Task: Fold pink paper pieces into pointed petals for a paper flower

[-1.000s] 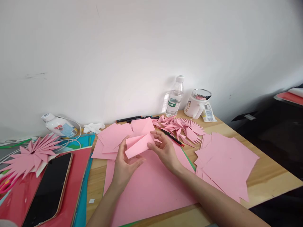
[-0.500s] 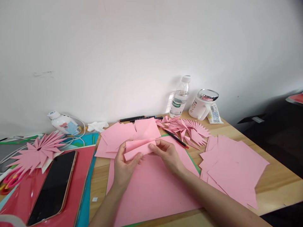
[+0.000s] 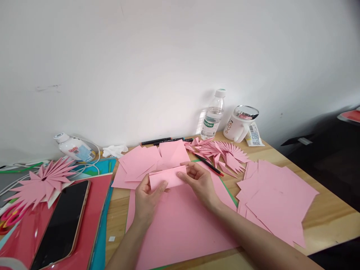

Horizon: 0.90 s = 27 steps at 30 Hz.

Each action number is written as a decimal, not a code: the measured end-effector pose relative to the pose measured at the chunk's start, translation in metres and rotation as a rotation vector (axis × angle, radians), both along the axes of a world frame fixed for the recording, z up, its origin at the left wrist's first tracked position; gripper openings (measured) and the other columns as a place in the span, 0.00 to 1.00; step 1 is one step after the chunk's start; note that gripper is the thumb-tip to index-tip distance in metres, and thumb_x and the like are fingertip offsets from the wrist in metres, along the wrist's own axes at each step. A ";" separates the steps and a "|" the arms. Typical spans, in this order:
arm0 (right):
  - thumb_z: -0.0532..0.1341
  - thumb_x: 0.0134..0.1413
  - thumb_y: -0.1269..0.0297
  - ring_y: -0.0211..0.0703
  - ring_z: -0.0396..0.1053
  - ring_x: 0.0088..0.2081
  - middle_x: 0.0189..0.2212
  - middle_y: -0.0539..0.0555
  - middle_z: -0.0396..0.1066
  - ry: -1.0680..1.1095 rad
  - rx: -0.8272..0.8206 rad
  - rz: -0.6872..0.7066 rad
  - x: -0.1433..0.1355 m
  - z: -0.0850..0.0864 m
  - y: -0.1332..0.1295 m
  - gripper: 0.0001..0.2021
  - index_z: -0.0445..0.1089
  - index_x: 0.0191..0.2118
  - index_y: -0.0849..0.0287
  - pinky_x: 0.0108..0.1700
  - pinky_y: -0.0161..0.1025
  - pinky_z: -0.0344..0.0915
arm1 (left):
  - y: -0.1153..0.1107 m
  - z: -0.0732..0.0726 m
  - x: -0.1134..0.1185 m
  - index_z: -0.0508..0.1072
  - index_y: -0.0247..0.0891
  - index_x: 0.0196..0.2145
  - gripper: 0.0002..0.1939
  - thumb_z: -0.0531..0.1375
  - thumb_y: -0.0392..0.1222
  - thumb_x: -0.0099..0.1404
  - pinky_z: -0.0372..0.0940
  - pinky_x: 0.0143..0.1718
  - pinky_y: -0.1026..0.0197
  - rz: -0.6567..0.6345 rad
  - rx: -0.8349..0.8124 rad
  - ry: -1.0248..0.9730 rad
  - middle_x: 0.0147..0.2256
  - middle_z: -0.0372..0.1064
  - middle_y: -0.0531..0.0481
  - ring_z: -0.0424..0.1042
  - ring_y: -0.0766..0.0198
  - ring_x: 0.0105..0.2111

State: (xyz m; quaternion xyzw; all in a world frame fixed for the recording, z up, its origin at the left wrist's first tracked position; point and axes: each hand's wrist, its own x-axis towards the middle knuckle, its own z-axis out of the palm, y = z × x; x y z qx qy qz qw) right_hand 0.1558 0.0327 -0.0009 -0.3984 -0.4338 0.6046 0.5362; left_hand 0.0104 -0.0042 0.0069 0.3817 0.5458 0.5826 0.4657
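Note:
A folded pink sheet of paper is held up between my two hands, its long sides lying nearly together. My left hand pinches its left end, thumb on the near face. At the right end, my right hand grips it with the thumb in front and fingers behind. Below lies a large pink sheet on a green one. Several pink paper pieces are spread just beyond my left hand, and a black pen with a red tip rests beyond my right.
Pink squares are piled at right. Folded pink pieces form an arc near the water bottle and white mug. At left are a phone, a pink paper pinwheel, scissors and a white bottle.
The folded paper's upper and lower layers were apart; now they lie almost flat together, the near flap raised. Both hands keep hold of its ends.

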 end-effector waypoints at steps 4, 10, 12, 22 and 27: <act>0.67 0.38 0.56 0.33 0.57 0.22 0.18 0.46 0.59 -0.083 0.044 0.012 0.000 0.002 0.000 0.14 0.64 0.19 0.60 0.25 0.32 0.56 | 0.001 -0.004 -0.001 0.73 0.34 0.34 0.15 0.66 0.42 0.48 0.72 0.28 0.60 -0.006 -0.046 -0.081 0.31 0.73 0.50 0.72 0.61 0.32; 0.67 0.38 0.56 0.32 0.54 0.22 0.19 0.45 0.57 -0.118 0.033 0.030 -0.001 -0.001 -0.001 0.14 0.65 0.22 0.60 0.24 0.31 0.53 | 0.001 -0.008 -0.003 0.74 0.34 0.33 0.14 0.67 0.41 0.47 0.72 0.24 0.61 0.011 -0.057 -0.154 0.31 0.73 0.51 0.70 0.63 0.30; 0.67 0.38 0.54 0.32 0.54 0.22 0.19 0.46 0.58 -0.131 0.018 0.038 -0.001 -0.002 -0.001 0.15 0.65 0.22 0.61 0.24 0.31 0.53 | 0.001 -0.008 -0.003 0.74 0.34 0.32 0.14 0.67 0.41 0.47 0.72 0.23 0.61 0.018 -0.055 -0.150 0.30 0.73 0.51 0.70 0.63 0.29; 0.64 0.40 0.50 0.34 0.54 0.23 0.19 0.48 0.58 -0.215 0.020 0.066 -0.001 -0.003 -0.003 0.18 0.64 0.21 0.61 0.24 0.32 0.52 | 0.003 -0.008 -0.003 0.76 0.32 0.28 0.14 0.69 0.43 0.44 0.72 0.22 0.60 0.099 -0.076 -0.139 0.26 0.73 0.50 0.70 0.63 0.26; 0.64 0.40 0.50 0.33 0.52 0.22 0.19 0.47 0.56 -0.209 0.002 0.075 -0.001 -0.003 -0.002 0.18 0.62 0.21 0.62 0.24 0.32 0.50 | 0.004 -0.010 -0.002 0.77 0.32 0.29 0.14 0.69 0.43 0.43 0.72 0.22 0.60 0.104 -0.049 -0.132 0.26 0.73 0.50 0.71 0.61 0.27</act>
